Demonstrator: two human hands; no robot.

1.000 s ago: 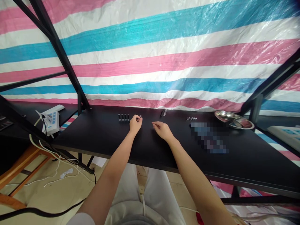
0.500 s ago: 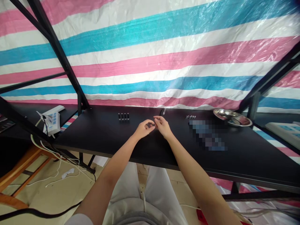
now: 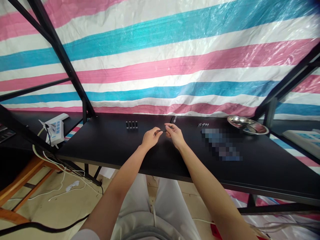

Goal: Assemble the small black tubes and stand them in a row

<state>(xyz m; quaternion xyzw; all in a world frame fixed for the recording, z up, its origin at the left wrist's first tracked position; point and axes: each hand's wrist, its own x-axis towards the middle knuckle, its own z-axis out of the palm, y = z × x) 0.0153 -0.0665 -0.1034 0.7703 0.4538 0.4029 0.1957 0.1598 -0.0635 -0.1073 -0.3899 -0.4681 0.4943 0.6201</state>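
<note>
Step in hand, by my reading: two-handed fine work on a small dark piece (image 3: 162,131), which sits between your hands. Your left hand (image 3: 150,138) pinches it; your right hand (image 3: 175,136) has narrow fingers at its other end, but you can't tell whether they grip. The next move seems to call for a steady left pinch and both hands in line. Four dark tubes (image 3: 131,125) make a row at ten o'clock; small shiny bits (image 3: 203,125) lie near three. Surface (image 3: 105,143): near edge at six o'clock, striped sheet (image 3: 150,73) beyond the far edge at twelve. Widest room: eight to nine o'clock.
</note>
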